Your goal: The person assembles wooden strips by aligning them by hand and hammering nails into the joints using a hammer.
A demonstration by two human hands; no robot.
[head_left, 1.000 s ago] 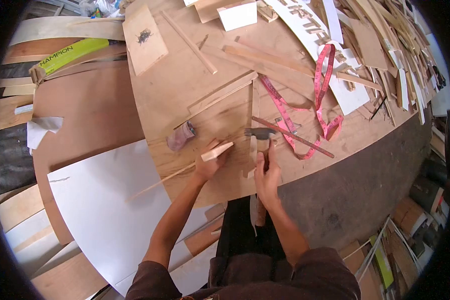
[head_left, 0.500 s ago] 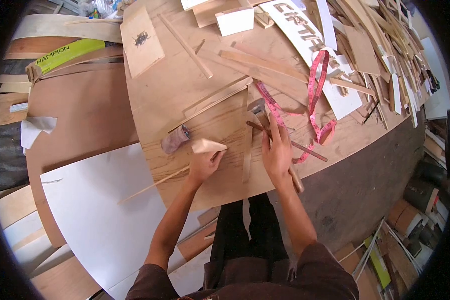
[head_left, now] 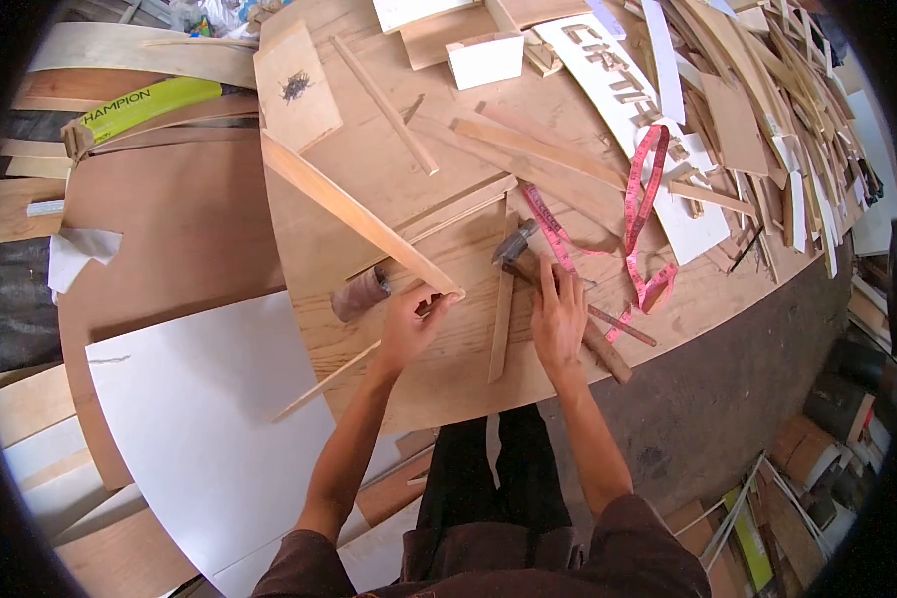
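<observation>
My left hand (head_left: 414,324) pinches the near end of a long flat wooden strip (head_left: 354,219), which slants away to the upper left. A thinner strip (head_left: 324,384) runs out from beneath this hand; whether it is held too I cannot tell. Under my right hand (head_left: 560,324) lies a hammer (head_left: 515,242), its head beyond my fingers and its wooden handle passing below the palm. My fingers are closed over the handle. A thin dark stick (head_left: 626,327) crosses beside it, partly hidden by the hand. Left of my left hand lies a dull, cloth-like roll (head_left: 359,295).
A pink measuring tape (head_left: 632,214) loops right of the hammer. Behind it lies a white board with raised letters (head_left: 608,70). Wood strips are heaped at the far right (head_left: 767,100). A small board with dark nails (head_left: 296,86) lies upper left; a white sheet (head_left: 204,429) sits below.
The strip in my left hand has swung from end-on to lying long toward the upper left. The hammer has turned slightly under my right hand. The view has shifted a little.
</observation>
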